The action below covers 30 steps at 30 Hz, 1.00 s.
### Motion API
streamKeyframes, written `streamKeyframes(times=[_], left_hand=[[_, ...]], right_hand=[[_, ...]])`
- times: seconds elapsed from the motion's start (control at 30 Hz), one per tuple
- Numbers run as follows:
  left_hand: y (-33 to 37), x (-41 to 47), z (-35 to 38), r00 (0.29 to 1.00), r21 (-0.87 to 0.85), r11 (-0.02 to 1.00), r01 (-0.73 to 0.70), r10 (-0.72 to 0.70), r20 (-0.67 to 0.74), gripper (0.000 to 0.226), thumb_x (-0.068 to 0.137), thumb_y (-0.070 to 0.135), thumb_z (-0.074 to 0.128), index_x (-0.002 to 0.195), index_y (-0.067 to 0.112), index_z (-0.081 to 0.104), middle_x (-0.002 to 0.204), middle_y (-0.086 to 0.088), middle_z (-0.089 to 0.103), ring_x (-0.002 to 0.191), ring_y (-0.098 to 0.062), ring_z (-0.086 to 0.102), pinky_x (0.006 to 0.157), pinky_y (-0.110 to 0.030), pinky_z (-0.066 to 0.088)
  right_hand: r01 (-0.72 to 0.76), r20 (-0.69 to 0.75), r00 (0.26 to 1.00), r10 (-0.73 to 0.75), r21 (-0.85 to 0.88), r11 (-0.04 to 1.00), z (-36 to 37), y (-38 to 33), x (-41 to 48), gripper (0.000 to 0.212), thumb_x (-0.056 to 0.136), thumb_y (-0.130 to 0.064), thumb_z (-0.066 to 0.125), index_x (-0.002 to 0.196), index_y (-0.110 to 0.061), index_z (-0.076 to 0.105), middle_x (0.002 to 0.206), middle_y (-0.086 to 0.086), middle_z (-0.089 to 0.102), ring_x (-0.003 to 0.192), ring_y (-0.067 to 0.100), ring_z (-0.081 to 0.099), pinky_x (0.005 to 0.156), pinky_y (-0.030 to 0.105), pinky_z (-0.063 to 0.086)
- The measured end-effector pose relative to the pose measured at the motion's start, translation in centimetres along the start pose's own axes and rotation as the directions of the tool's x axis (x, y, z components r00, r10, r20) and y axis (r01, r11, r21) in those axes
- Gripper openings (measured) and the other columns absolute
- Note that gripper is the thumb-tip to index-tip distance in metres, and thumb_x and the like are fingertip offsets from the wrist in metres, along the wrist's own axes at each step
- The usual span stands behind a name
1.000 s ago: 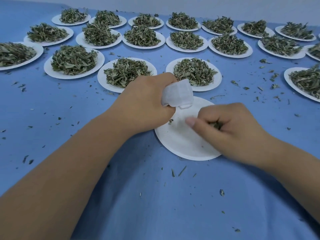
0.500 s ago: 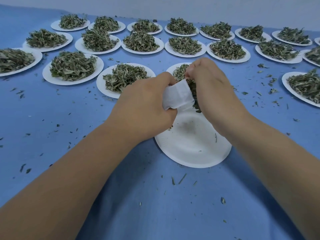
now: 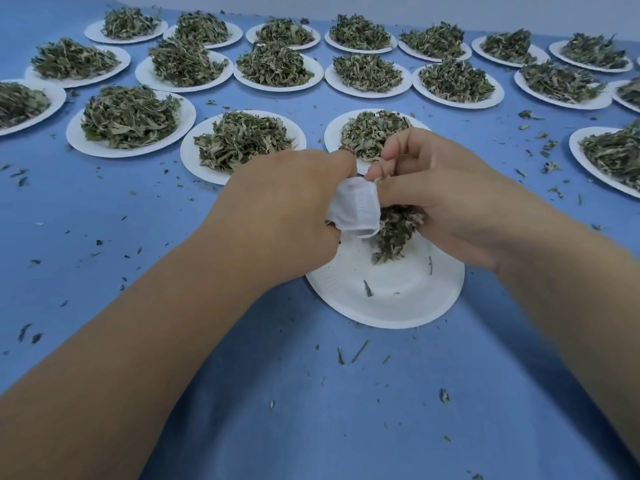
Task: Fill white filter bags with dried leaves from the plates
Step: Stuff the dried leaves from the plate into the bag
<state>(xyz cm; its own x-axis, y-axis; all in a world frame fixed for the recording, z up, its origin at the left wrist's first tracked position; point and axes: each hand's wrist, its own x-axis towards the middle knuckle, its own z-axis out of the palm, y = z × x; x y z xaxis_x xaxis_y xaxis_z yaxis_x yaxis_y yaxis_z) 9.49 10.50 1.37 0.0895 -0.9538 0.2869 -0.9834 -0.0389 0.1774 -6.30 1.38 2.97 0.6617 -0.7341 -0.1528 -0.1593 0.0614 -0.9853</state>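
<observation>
1. Left hand (image 3: 287, 209) is seen curled tight round one white filter bag (image 3: 356, 209). The bag is gripped from its left side and held up just above the near plate (image 3: 415, 306).
2. Right hand (image 3: 446, 199) is curled as well, with a clump of dried leaves (image 3: 394, 233) clutched under the fingers. Thumb and forefinger are pressed to the bag's upper edge, and the clump hangs touching the bag's right side.
3. On the near plate only a few leaf slivers are spotted. Its near rim is fully shown, and its far rim is hidden under both hands.
4. Now the count: one bag, one clump, one nearly bare plate. Nineteen heaped plates (image 3: 104, 148) are counted, seven in the back row, seven in the middle and five nearest. The outermost ones are cut by the frame, and a sliver at the far right cannot be told.
5. Edges next: the far table edge is met by a pale wall (image 3: 450, 8), and the back row is set just inside it. The plates in each row are packed rim beside rim.
6. Open blue cloth (image 3: 138, 209) is found left of the left forearm, below the nearest row, dotted with leaf crumbs (image 3: 358, 351).
7. More open cloth is seen right of the hands, short of the cut-off plate, and between the forearms in front of the near plate.
</observation>
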Motion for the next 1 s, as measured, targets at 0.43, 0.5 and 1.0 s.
streamKeyframes(times=[0.43,0.5,1.0], left_hand=[[0.2,-0.2,0.5,1.000,-0.023,1.000,-0.018,0.018,0.005,0.035,0.076,0.034,0.064,0.110,0.031,0.057,0.086,0.007,0.059,0.078,-0.025,0.055,0.065,-0.036,0.046],[0.2,-0.2,0.6,1.000,-0.048,0.998,-0.027,0.027,-0.002,0.035,0.077,0.036,0.068,0.111,0.030,0.058,0.083,0.006,0.059,0.076,-0.024,0.054,0.064,-0.036,0.046],[0.1,-0.1,0.4,0.999,-0.146,0.989,-0.013,0.009,-0.032,0.034,0.076,0.030,0.071,0.094,0.032,0.043,0.071,0.006,0.055,0.067,-0.027,0.052,0.057,-0.033,0.036]], right_hand=[[0.146,-0.067,0.982,-0.176,-0.321,0.936,-1.3,1.2,-1.1,0.030,0.081,-0.001,0.078,0.085,-0.019,0.055,0.089,0.001,0.074,0.068,0.014,0.059,0.068,0.032,0.048],[0.182,-0.082,0.972,-0.219,-0.328,0.927,-1.1,1.4,-1.1,0.028,0.079,-0.004,0.082,0.082,-0.018,0.057,0.087,0.008,0.074,0.067,0.016,0.060,0.065,0.029,0.049],[0.299,0.251,0.937,-0.244,-0.212,0.930,-2.0,1.3,-1.8,0.036,0.087,0.012,0.069,0.111,-0.014,0.076,0.107,-0.001,0.078,0.105,0.018,0.073,0.094,0.033,0.058]])
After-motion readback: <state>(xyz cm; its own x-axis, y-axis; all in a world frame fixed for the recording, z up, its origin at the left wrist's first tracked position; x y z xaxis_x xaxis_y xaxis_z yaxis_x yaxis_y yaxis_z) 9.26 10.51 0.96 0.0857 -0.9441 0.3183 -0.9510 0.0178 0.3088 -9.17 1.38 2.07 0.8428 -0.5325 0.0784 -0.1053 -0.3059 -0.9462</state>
